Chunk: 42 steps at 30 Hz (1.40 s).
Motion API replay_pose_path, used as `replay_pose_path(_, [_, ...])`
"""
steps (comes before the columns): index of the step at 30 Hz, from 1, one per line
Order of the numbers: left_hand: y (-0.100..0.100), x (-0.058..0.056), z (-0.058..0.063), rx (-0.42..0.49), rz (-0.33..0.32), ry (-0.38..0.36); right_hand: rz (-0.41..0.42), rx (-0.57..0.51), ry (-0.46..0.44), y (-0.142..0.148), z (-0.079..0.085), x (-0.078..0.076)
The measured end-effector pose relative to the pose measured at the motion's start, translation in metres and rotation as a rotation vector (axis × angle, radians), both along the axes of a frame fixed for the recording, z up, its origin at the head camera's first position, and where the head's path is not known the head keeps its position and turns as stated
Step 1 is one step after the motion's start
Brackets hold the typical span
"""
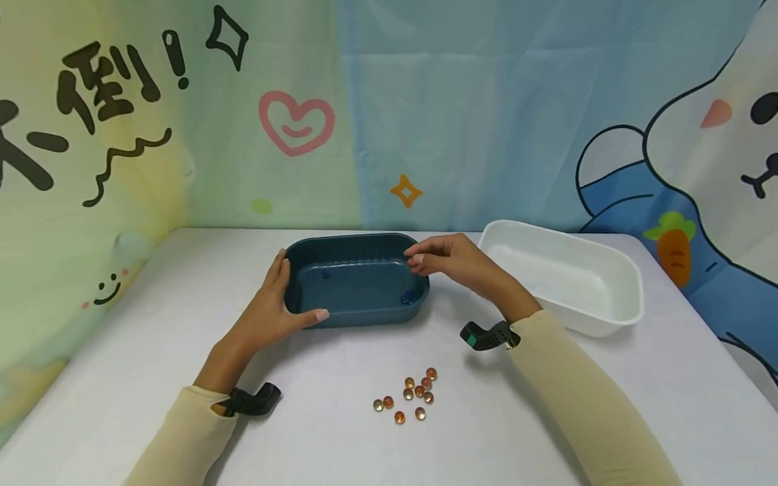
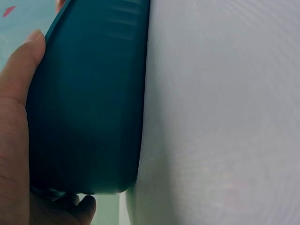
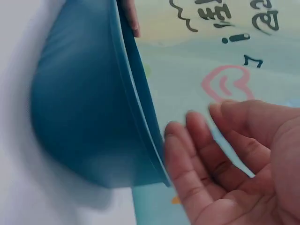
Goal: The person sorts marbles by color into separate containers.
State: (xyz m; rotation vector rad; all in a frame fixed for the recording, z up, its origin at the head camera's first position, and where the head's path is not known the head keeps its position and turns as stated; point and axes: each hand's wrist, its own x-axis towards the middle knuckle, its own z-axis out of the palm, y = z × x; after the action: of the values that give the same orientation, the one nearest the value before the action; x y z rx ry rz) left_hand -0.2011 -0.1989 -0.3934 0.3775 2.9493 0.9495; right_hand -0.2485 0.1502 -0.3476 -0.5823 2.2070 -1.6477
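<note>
A dark blue plastic basin (image 1: 352, 317) stands on the white table. My left hand (image 1: 276, 297) holds its left end, the thumb at the front rim and the fingers round the side. In the left wrist view the thumb (image 2: 23, 65) lies along the rim. Inside the basin are a small blue piece (image 1: 325, 273) at the left and a little cluster of blue pieces (image 1: 408, 297) at the right. Above the right end hovers my right hand (image 1: 452, 263), its fingers loosely bent. Nothing shows between the fingers in the right wrist view.
Several amber glass beads (image 1: 419, 391) lie loose on the white tablecloth (image 1: 340, 432) in front of the basin. A white plastic basin (image 1: 620, 307) stands at the right, behind my right forearm. A printed cloth (image 1: 462, 121) hangs behind the table.
</note>
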Motion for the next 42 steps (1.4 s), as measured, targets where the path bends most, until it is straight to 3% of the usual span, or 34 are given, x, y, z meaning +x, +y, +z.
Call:
replay_pose_path(8, [0.000, 0.000, 0.000, -0.001, 0.009, 0.004, -0.002, 0.146, 0.065, 0.031, 0.012, 0.035])
replay_pose_path(14, [0.000, 0.000, -0.002, 0.007, 0.012, 0.000, -0.044, 0.199, 0.168, 0.058, 0.017, 0.050])
replay_pose_path(20, [0.005, -0.001, -0.003, 0.027, -0.004, 0.009, -0.128, 0.353, 0.277, 0.104, 0.027, 0.071])
replay_pose_path(28, [0.001, 0.001, -0.003, 0.034, 0.003, 0.016, -0.317, 0.532, 0.368, 0.170, 0.029, 0.088])
replay_pose_path(32, [0.003, 0.001, -0.005, 0.042, 0.000, 0.020, -0.451, 0.651, 0.403, 0.197, 0.028, 0.094])
replay_pose_path(39, [0.002, 0.002, -0.004, 0.025, 0.018, 0.018, -0.649, 0.744, 0.348, 0.218, 0.004, 0.091])
replay_pose_path(42, [0.003, 0.002, -0.002, 0.023, 0.019, 0.019, -0.697, 0.744, 0.339, 0.225, -0.008, 0.089])
